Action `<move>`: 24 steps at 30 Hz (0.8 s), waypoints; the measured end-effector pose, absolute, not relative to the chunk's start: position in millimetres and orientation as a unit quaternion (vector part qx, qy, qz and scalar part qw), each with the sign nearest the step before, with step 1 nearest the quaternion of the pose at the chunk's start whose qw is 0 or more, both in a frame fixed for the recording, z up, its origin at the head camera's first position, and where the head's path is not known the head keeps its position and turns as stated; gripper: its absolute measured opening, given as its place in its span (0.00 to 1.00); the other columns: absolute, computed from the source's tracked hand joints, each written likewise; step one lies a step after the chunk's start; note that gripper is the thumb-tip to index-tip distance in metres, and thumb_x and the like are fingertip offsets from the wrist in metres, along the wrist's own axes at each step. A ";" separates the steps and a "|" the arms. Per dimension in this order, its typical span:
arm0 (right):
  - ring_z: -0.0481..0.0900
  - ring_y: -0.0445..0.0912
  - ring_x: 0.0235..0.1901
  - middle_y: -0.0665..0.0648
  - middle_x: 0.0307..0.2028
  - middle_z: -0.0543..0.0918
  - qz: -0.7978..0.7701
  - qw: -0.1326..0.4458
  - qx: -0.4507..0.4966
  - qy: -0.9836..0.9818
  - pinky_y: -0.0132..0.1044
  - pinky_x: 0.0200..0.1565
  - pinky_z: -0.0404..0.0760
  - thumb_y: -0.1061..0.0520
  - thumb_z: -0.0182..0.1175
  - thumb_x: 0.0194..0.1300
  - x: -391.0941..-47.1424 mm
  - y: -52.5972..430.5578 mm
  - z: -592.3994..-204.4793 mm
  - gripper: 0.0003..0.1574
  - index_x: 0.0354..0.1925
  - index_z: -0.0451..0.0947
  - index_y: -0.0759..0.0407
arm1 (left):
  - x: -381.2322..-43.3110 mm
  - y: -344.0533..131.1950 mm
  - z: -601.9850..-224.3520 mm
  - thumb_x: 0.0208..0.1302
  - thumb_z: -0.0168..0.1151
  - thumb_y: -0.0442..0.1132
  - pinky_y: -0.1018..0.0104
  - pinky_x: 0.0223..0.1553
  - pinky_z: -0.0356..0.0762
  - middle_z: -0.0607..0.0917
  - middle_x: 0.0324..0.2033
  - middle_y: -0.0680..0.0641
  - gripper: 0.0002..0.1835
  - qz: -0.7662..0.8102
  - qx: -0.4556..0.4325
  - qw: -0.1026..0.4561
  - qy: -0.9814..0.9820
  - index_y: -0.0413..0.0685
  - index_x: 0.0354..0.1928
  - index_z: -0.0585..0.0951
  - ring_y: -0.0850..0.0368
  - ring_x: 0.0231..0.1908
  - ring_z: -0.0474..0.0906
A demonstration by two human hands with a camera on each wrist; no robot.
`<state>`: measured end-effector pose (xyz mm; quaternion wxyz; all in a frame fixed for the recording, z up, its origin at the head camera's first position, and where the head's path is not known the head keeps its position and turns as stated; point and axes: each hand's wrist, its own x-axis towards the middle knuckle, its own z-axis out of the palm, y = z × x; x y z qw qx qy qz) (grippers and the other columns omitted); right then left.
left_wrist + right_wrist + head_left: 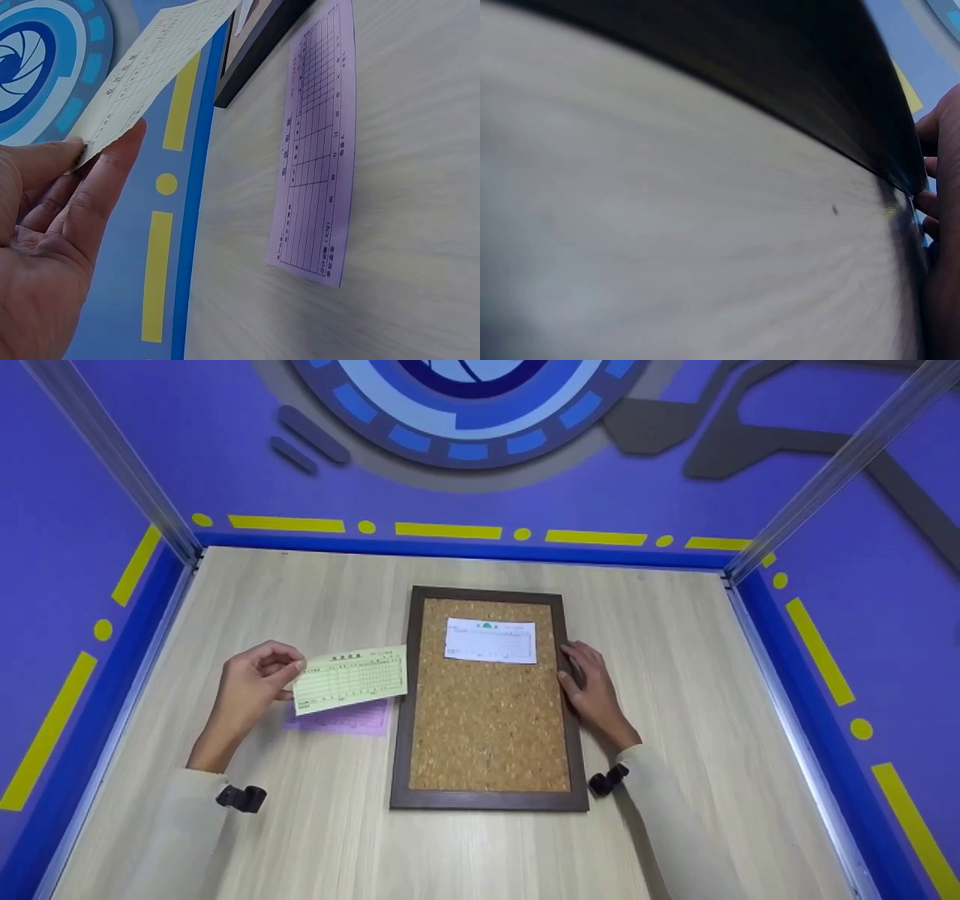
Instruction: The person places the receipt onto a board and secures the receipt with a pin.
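My left hand (255,679) pinches a pale yellow-green printed form (351,680) by its left end, between thumb and fingers. The slip is raised and tilted, its right end beside the left edge of a dark-framed corkboard (487,727). Below it a purple printed form (311,157) lies on the table, partly covered in the head view. Near the top of the cork sits a white form (491,641) with a green mark. At the board's right side, my right hand (592,690) rests thumb and fingertips against the frame (780,67).
The board lies on a light wood-grain table (675,720). Blue-purple walls (465,495) with yellow dashes rise at the back and both sides, joined by metal corner posts (832,472). Each sleeve carries a small black wrist device (241,799).
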<state>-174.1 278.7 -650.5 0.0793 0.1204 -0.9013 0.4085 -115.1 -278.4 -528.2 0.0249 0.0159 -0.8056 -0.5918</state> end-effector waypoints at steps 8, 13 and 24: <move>0.63 0.64 0.81 0.69 0.77 0.71 0.410 0.075 0.115 -0.902 0.62 0.81 0.60 0.60 0.64 0.80 -171.9 276.2 -649.0 0.31 0.76 0.74 0.66 | -116.4 -274.1 -525.8 0.75 0.71 0.32 0.68 0.28 0.88 0.89 0.40 0.41 0.10 -0.595 0.019 0.028 -0.803 0.32 0.51 0.86 0.63 0.35 0.87; 0.62 0.64 0.81 0.70 0.78 0.71 0.411 0.071 0.109 -0.902 0.63 0.81 0.59 0.60 0.63 0.80 -170.7 275.9 -648.2 0.31 0.76 0.74 0.66 | -119.6 -268.6 -524.9 0.75 0.71 0.31 0.66 0.28 0.88 0.89 0.41 0.38 0.09 -0.601 0.013 0.030 -0.798 0.32 0.51 0.86 0.62 0.34 0.87; 0.61 0.65 0.82 0.70 0.78 0.70 0.414 0.067 0.116 -0.900 0.62 0.81 0.58 0.63 0.61 0.79 -173.0 277.4 -646.5 0.32 0.77 0.73 0.68 | -127.6 -251.1 -526.1 0.75 0.71 0.31 0.65 0.29 0.89 0.89 0.42 0.36 0.09 -0.613 -0.003 0.029 -0.789 0.31 0.51 0.86 0.62 0.34 0.87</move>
